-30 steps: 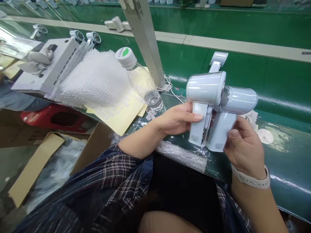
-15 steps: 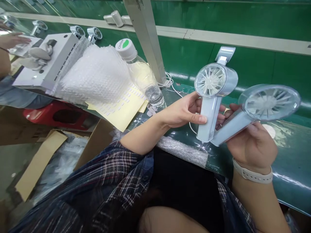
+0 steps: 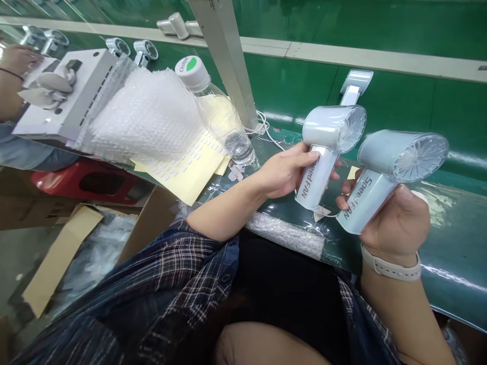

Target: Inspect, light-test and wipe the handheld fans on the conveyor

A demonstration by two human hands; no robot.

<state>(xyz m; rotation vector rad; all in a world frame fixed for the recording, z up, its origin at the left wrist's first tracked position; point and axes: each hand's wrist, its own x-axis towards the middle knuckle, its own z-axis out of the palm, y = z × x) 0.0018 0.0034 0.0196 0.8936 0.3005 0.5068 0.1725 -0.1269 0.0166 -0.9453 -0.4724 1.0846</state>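
My left hand (image 3: 285, 171) is closed around the handle of a pale blue handheld fan (image 3: 315, 175), thumb on its front. A second pale blue fan (image 3: 371, 195) is gripped in my right hand (image 3: 397, 220), the wrist of which wears a light band. Both fans are tilted, with "Speed FAN" lettering showing on their handles and clear-looking round heads turned to the right. They are a small way apart. Behind the left-hand fan, another fan part or fan (image 3: 355, 83) lies on the green surface, partly hidden.
A water bottle (image 3: 224, 119), bubble wrap (image 3: 144, 114) and yellow label sheets (image 3: 190, 172) lie left of a metal post (image 3: 228, 61). Farther left are a white box (image 3: 76, 96), several fans and another person's hand (image 3: 19, 61). An open carton (image 3: 144, 223) stands below.
Both fans have been turned, so their lettered sides now show and their heads face right. Their handle ends have moved apart. The other person's hand has shifted up.
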